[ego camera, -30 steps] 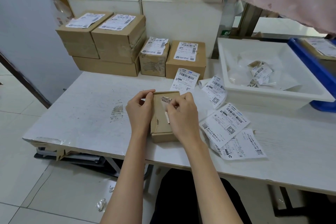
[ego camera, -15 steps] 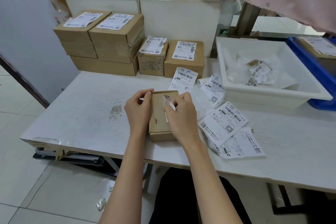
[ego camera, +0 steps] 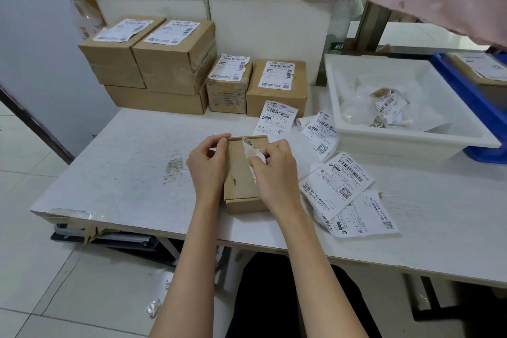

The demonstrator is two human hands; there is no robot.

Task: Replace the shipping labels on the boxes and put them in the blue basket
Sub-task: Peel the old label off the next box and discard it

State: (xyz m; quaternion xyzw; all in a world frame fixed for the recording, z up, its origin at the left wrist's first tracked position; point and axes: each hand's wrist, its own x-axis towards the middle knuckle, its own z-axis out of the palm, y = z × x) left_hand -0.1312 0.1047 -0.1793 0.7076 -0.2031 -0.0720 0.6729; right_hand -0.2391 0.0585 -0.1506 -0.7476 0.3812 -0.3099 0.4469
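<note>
A small cardboard box [ego camera: 241, 186] lies flat on the white table [ego camera: 123, 167] near its front edge. My left hand [ego camera: 210, 162] grips the box's left edge, fingers curled over the far corner. My right hand [ego camera: 275, 170] pinches a strip of old label [ego camera: 251, 149] that is partly peeled up from the box top. Several fresh shipping labels [ego camera: 337, 184] lie loose on the table to the right. The blue basket [ego camera: 472, 96] stands at the far right with a labelled box inside.
Several labelled cardboard boxes [ego camera: 175, 57] are stacked against the back wall. A white tray [ego camera: 406, 140] holding crumpled label scraps sits right of centre. A plastic bottle [ego camera: 82, 14] stands at the back left. Pink cloth hangs overhead at the top right.
My right hand has drawn the label strip further off the box, toward the right. My left hand stays on the box's left edge.
</note>
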